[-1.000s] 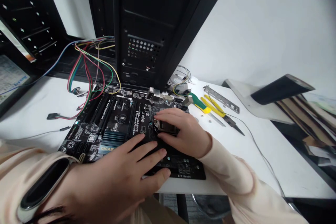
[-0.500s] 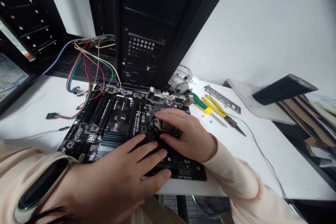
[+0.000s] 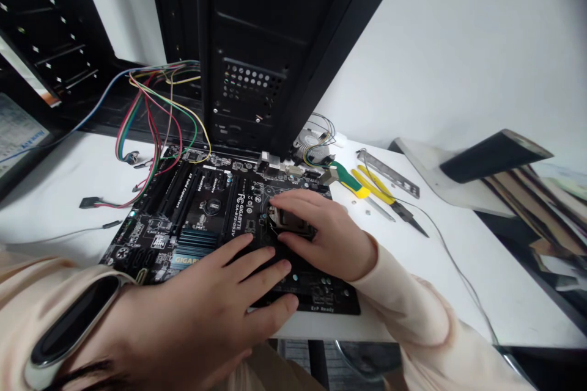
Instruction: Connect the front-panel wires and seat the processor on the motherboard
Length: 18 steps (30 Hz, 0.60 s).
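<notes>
A black Gigabyte motherboard (image 3: pixel 202 208) lies flat on the white table, with its metal CPU socket (image 3: pixel 291 223) near the middle. My right hand (image 3: pixel 328 238) is cupped over the socket, with the thumb on the near side and the fingers across the far side. The hand hides part of the socket. My left hand (image 3: pixel 206 302) rests just below it, with fingers spread on the board and holding nothing. A black wristband (image 3: pixel 68 324) circles my left wrist.
A black upright PC case (image 3: pixel 247 55) stands behind the board, with coloured wires (image 3: pixel 151 116) trailing down. To the right of the board lie yellow-handled pliers (image 3: pixel 373 189), a green-handled tool (image 3: pixel 346 176), a metal I/O shield (image 3: pixel 389 174) and a small fan (image 3: pixel 312 143).
My right hand has shifted very slightly and stays on the socket. The left hand stays in place, and the view has moved only a little.
</notes>
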Motion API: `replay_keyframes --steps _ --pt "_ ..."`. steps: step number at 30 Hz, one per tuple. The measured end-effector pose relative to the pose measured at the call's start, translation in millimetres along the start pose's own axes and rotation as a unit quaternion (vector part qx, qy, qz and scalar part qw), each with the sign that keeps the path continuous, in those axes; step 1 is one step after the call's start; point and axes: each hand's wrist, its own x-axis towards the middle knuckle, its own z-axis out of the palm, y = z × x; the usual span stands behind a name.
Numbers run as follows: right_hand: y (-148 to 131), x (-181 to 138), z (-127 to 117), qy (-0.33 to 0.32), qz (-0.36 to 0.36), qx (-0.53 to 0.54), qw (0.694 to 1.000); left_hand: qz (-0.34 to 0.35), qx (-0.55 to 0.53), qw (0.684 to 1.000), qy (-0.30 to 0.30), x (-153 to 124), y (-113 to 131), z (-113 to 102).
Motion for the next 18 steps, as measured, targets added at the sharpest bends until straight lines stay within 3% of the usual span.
replay_keyframes --steps 9,18 --pt "-1.2 1.1 0.7 -0.011 0.0 -0.009 1.0 0.001 -0.002 1.0 -0.003 0.8 -1.9 -0.4" --pt "0.2 0.4 5.0 0.036 0.025 -0.015 0.999 0.003 0.003 1.0 0.006 -1.7 -0.5 -0.1"
